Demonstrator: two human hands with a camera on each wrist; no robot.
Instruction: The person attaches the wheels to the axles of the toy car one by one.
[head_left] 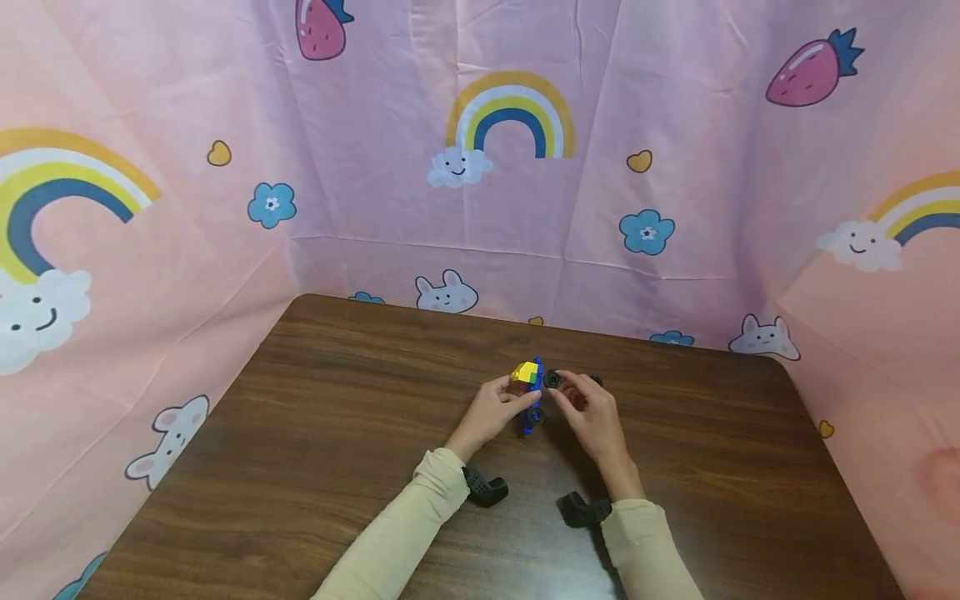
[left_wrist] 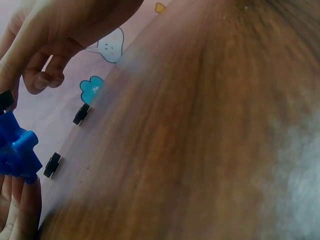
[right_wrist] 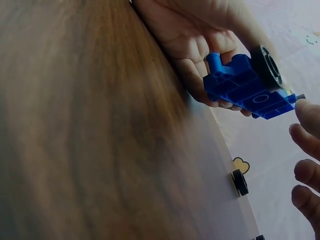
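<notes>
Left hand (left_wrist: 20,210): mostly cropped, fingers against blue toy part (left_wrist: 17,147) just above them. Right hand (left_wrist: 60,30) came in over the blue toy part, finger ends at a black piece (left_wrist: 6,101), also cropped; the black piece sat right by the toy's top. Two black wheels (left_wrist: 81,114) lay apart on the table (left_wrist: 200,125), one just beside the left hand's fingers, the other farther out, below the right hand. Behind the right hand: pink cloth (left_wrist: 55,115) with rabbit, blue flower, yellow heart prints.
</notes>
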